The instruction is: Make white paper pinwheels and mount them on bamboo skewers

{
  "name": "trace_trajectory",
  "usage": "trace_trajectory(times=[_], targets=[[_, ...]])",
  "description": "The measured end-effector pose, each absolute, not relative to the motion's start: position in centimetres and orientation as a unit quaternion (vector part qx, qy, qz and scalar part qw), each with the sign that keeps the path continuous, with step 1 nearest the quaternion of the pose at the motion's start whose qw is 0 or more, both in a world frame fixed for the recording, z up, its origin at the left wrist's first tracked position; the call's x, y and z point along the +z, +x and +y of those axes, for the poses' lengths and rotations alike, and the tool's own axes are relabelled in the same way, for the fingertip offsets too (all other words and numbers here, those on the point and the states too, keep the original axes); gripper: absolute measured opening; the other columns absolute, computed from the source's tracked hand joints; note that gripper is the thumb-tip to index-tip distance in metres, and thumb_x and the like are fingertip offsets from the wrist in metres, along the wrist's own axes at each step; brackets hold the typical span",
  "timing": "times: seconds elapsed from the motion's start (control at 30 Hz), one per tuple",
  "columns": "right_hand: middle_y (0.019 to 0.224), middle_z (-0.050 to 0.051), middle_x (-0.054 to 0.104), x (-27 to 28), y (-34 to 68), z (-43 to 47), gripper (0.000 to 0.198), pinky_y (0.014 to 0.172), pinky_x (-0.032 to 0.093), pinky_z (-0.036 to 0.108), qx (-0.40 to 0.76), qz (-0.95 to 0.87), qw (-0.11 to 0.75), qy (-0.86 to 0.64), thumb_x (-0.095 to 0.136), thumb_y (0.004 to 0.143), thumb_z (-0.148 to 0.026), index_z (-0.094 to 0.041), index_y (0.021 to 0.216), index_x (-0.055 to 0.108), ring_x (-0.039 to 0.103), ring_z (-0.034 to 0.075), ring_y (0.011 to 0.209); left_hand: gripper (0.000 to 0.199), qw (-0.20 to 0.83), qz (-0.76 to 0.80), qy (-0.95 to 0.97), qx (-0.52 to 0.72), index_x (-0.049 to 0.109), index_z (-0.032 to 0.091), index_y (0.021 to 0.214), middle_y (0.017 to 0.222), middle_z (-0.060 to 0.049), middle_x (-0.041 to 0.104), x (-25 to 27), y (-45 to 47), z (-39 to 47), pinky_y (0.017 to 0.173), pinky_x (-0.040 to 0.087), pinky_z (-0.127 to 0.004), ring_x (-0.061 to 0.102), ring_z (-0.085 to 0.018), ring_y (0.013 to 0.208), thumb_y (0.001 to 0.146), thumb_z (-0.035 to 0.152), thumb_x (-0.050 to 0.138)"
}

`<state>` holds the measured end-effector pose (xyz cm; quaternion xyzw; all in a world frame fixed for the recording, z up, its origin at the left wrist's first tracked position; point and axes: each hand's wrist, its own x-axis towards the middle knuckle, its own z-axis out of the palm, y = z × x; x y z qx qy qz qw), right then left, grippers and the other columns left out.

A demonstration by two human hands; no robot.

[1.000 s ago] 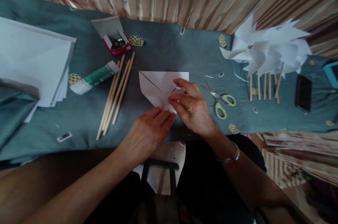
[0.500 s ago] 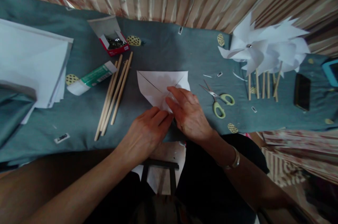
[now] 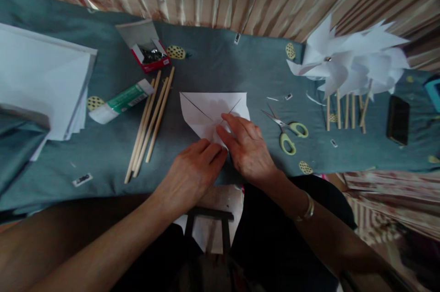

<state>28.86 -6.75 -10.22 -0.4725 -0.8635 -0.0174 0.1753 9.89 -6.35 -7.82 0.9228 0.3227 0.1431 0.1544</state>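
Note:
A white sheet of paper with slanting slits cut toward its middle lies on the cloth in front of me. At its near side, my left hand is closed, thumb and bent fingers pinching the paper's edge. My right hand is bent over the sheet's near right part, its fingertips and thumb closed on the paper around the middle. The fingers hide the near corners. Right of the sheet lie scissors with green handles, blades slightly apart.
On the left are wooden sticks, a green and white glue tube, a red box of small metal pieces and a paper stack. White paper pinwheels on sticks and a dark phone lie on the right.
The view has shifted slightly, so things appear a little farther right. Both hands stay on the paper with hardly any movement.

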Motion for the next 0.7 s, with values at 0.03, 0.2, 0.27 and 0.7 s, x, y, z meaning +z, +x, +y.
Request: trace_trajectory(times=[0.03,0.2,0.27,0.7], targets=[[0.143,0.014,0.057,-10.3,28.8,-6.8,0.031,0.099,0.047,0.044,-0.024,-0.863,0.177,-0.472,0.041,0.103,-0.019,-0.018,0.129,0.059,0.048,0.027,0.131,0.018,0.154,0.323,0.923,0.142,0.069,0.010,0.103,0.093,-0.008,0.069,-7.8,9.9,-6.4,0.076,0.059,-0.036,0.061,-0.023,0.084,0.096,0.010,0.052],[0.143,0.012,0.056,-10.7,28.9,-6.8,0.034,0.104,0.045,0.045,0.004,-0.850,0.190,-0.491,0.040,0.103,-0.019,-0.023,0.131,0.058,0.047,0.026,0.135,0.015,0.135,0.321,0.926,0.144,0.069,0.008,0.103,0.093,-0.009,0.069,-7.9,10.0,-6.5,0.074,0.060,-0.038,0.063,-0.024,0.084,0.093,0.010,0.057],[0.147,0.010,0.054,-10.9,29.1,-6.8,0.036,0.107,0.043,0.047,0.023,-0.844,0.198,-0.497,0.040,0.102,-0.017,-0.026,0.132,0.058,0.045,0.025,0.138,0.013,0.125,0.321,0.927,0.147,0.069,0.009,0.101,0.093,-0.010,0.070,-8.0,10.0,-6.5,0.074,0.060,-0.037,0.064,-0.025,0.084,0.093,0.011,0.058],[0.150,0.009,0.052,-11.1,29.0,-7.0,0.039,0.109,0.044,0.050,0.036,-0.836,0.206,-0.507,0.038,0.102,-0.017,-0.027,0.132,0.060,0.036,0.027,0.148,0.015,0.114,0.315,0.930,0.154,0.069,0.008,0.102,0.092,-0.009,0.070,-8.1,10.0,-6.4,0.073,0.060,-0.037,0.064,-0.024,0.081,0.094,0.010,0.056]])
